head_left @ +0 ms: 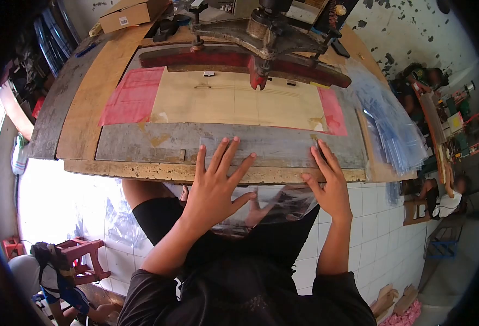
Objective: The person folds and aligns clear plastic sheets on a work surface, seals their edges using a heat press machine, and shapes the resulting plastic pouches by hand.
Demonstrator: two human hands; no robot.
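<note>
My left hand [218, 171] lies with its fingers spread on a clear plastic sheet [275, 148] at the front of the grey metal plate. On the sheet's right end rests my right hand [329, 179], its fingers stretched out and thumb apart. The sheet hangs over the wooden front edge towards my lap. Behind my fingertips a cream sheet [196, 103] with pink ends covers the plate. Over its far side stands the red press bar [196, 57] of a heavy iron machine. Neither hand grips anything.
A pile of clear plastic pieces [389, 119] lies at the table's right. At the back left sits a cardboard box [133, 15]. A red stool [84, 258] and a bent-over person are at lower left. Other people sit at a table on the right.
</note>
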